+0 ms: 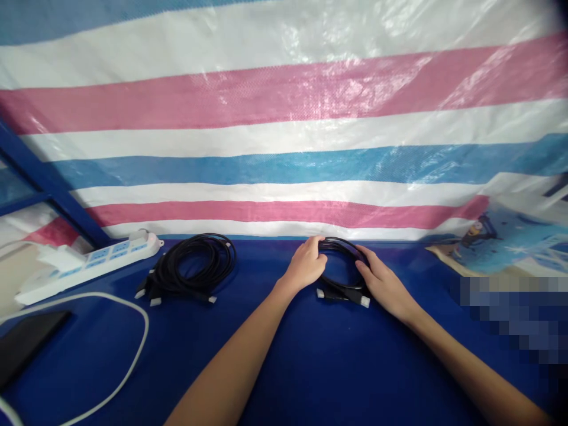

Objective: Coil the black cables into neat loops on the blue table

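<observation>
A coiled black cable [339,286] rests on the blue tabletop between my two hands, its plugs with pale tips lying at the near side of the loop. My left hand [307,261] grips the coil's left side, fingers curled round it. On the opposite side, my right hand [382,280] has its thumb and fingers closed on the loop. Further left lies a thicker pile of coiled black cables [195,263], several plugs with light ends sticking out of it; neither hand touches it.
A white power strip [95,263] with a plugged-in adapter stands at the left. A white cord [144,331] curves across the table near a dark flat device [31,343]. Striped plastic sheeting [266,142] hangs behind. At right is a blue printed bag [510,236].
</observation>
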Motion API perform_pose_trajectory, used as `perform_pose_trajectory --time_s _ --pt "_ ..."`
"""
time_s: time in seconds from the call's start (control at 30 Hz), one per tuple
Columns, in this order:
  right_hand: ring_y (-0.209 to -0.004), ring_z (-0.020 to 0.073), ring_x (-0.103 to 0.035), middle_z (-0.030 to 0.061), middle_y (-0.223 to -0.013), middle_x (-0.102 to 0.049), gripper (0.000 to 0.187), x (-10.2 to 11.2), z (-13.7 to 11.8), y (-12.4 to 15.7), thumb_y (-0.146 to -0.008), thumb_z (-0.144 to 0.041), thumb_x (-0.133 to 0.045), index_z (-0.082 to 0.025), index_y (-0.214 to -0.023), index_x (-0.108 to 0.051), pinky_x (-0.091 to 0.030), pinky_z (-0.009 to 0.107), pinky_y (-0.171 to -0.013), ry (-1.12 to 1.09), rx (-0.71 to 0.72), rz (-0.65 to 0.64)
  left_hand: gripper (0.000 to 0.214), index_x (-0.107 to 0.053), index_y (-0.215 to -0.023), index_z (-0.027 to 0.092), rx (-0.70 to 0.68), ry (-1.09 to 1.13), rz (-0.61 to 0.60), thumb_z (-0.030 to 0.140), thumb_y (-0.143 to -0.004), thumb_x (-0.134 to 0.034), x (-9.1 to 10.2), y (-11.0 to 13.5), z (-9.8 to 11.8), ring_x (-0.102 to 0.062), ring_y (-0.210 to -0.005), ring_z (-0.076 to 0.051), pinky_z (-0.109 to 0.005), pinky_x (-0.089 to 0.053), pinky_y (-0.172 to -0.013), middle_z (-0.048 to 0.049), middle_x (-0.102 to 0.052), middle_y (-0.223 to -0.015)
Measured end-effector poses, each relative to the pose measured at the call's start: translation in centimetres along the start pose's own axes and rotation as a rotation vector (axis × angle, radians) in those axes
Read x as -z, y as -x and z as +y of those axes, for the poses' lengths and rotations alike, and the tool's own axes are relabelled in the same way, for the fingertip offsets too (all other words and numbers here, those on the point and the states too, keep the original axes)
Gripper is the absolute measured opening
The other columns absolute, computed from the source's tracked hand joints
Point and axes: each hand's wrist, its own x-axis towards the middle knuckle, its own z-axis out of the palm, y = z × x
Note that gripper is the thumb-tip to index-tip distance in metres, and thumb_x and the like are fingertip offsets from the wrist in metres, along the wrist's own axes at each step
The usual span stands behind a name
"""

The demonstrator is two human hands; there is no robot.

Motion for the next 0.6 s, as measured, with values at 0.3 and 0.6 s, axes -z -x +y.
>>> perform_pose_trajectory --time_s 0.3,0.6 --pt "-0.112 0.0243 -0.059 0.0142 -0.125 -0.058 0.05 0.9 -0.4 0.6 -0.096 -0.047 -0.037 -0.017 -0.136 -0.041 -0.046 0.048 -0.096 -0.14 -0.074 0.133 0.023 -0.059 -0.108 0.015 -0.034 -0.114 0.252 0.028 -0.092 -0.048 2.2 4.9 2.5 -0.055 -0.11 -0.02 -0.044 -0.044 -0.097 -0.0086 -0.061 -0.113" --pt "-0.115 0.0253 -0.054 0.0117 -0.125 -0.056 0.042 0.0 -0.3 0.5 -0.093 -0.041 -0.047 -0.017 -0.128 -0.05 -0.042 0.051 -0.097 -0.078 0.015 0.257 0.036 -0.055 -0.114 0.013 0.417 -0.493 0.624 0.033 -0.085 -0.058 22.6 11.9 -2.1 -0.057 -0.104 -0.025 -0.049 -0.042 -0.093 -0.0114 -0.06 -0.112"
